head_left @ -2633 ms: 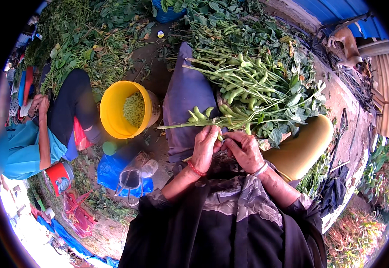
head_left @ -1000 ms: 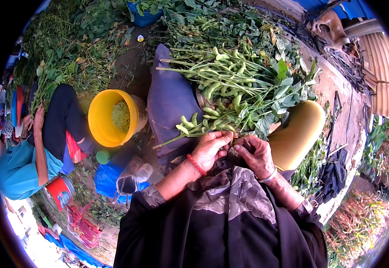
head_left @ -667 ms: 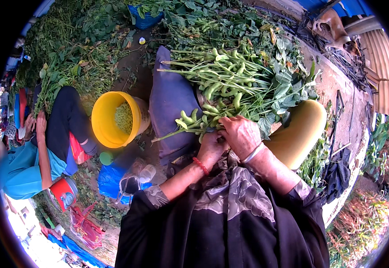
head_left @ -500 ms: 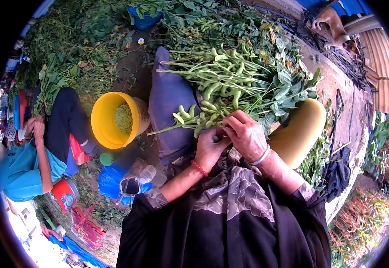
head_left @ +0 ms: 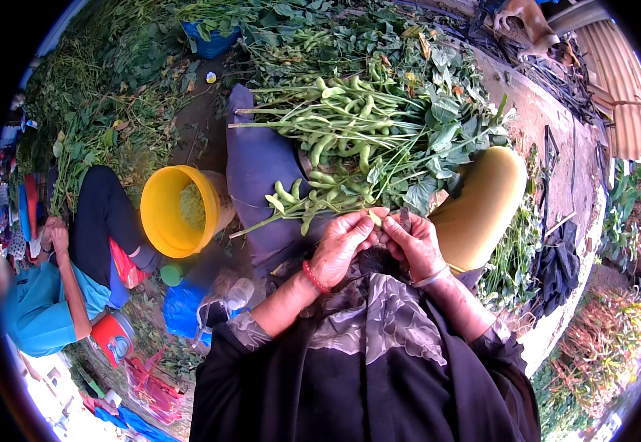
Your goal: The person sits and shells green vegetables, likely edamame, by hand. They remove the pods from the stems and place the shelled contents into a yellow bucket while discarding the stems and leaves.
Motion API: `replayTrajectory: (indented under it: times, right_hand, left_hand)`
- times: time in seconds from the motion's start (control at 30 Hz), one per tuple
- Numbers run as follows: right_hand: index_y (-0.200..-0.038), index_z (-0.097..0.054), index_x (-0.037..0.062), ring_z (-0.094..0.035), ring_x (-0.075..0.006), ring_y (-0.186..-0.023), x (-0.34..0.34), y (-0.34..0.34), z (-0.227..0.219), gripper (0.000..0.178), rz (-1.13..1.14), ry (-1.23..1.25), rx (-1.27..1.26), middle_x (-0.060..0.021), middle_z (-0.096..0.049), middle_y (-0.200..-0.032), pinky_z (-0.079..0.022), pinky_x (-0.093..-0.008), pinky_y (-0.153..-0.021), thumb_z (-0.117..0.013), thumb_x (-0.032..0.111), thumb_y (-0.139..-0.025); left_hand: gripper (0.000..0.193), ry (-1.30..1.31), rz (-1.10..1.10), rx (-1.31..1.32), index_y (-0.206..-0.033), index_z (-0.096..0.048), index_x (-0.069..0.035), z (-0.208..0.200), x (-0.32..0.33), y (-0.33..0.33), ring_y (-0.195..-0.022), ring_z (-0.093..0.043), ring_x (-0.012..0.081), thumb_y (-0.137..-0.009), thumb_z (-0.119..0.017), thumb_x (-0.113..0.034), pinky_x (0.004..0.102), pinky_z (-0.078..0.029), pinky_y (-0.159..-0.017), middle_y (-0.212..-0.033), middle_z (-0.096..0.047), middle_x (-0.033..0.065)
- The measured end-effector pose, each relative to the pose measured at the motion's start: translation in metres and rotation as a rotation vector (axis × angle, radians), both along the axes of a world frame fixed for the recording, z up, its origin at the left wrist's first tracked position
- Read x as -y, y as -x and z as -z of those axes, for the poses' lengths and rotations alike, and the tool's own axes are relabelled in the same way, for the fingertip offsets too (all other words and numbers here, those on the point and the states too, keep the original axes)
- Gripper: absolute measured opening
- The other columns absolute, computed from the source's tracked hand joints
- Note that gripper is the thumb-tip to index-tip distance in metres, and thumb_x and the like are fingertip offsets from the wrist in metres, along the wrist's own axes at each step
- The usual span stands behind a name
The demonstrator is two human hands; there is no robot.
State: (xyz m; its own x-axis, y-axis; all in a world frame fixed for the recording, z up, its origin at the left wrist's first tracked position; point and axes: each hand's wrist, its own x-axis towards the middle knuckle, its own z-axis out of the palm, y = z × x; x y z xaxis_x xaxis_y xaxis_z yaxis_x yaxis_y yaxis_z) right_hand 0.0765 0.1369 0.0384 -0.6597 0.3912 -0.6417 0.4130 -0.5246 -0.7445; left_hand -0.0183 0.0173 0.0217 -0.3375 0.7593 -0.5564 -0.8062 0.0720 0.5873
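Note:
Close together over my lap, both hands are closed at the fingertips. My left hand (head_left: pixel 342 241), with a red beaded bracelet, pinches a green bean pod (head_left: pixel 374 218). My right hand (head_left: pixel 416 247), wearing a pale bangle, has its thumb and fingers closed beside the pod; whether it grips the same pod is partly hidden. Just beyond them, cut bean stalks (head_left: pixel 357 125) with plump pods and leaves lie over my legs. To the left stands a yellow bucket (head_left: pixel 148 214) with shelled green beans (head_left: pixel 193 205) inside.
At far left sits a co-worker in a teal shirt (head_left: pixel 44 309), hands together, beside a red bucket (head_left: pixel 112 340). Blue plastic bags (head_left: pixel 182 303) and a clear jar (head_left: pixel 240 293) lie nearer me. Heaped bean plants (head_left: pixel 107 96) surround a blue tub (head_left: pixel 211 40). A brown animal (head_left: pixel 530 26) stands at far right.
My hands have drawn slightly nearer to me, off the stalks. A pod now shows between my fingertips. The whole view has shifted a little.

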Motion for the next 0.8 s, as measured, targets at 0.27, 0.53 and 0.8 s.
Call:
replayTrajectory:
  times: [0.27,0.53,0.8]
  right_hand:
    - [-0.098,-0.054,-0.0032,-0.056,-0.0191,-0.064,0.0,-0.009,0.002,0.017,-0.372,-0.939,-0.237,-0.0117,-0.058,-0.077,-0.046,-0.0289,-0.058,-0.05,0.01,-0.088]
    - [-0.105,-0.057,-0.0034,-0.059,-0.0172,-0.059,0.002,-0.007,-0.022,0.022,-0.397,-0.599,-0.062,-0.0121,-0.063,-0.075,-0.048,-0.0273,-0.057,-0.052,0.005,-0.085]
    - [-0.107,-0.056,-0.0048,-0.053,-0.0071,-0.055,0.004,-0.005,-0.018,0.023,-0.317,-0.421,-0.049,-0.0049,-0.063,-0.075,-0.046,-0.0217,-0.054,-0.048,0.007,-0.089]
  left_hand:
    - [0.019,0.075,-0.109,-0.016,-0.091,-0.06,-0.006,0.005,-0.008,0.0,-0.062,-0.046,0.0015,-0.088,-0.057,-0.025,0.0137,-0.04,-0.056,-0.073,-0.054,-0.0053]
    - [0.022,0.18,-0.109,-0.153,-0.088,-0.06,-0.006,-0.001,-0.011,-0.003,-0.058,-0.048,0.001,-0.088,-0.056,-0.029,0.0134,-0.04,-0.055,-0.07,-0.054,-0.0055]
    - [0.022,0.149,-0.126,-0.147,-0.088,-0.059,-0.006,0.004,-0.011,-0.004,-0.057,-0.047,0.0007,-0.089,-0.055,-0.027,0.0138,-0.042,-0.054,-0.068,-0.053,-0.0045]
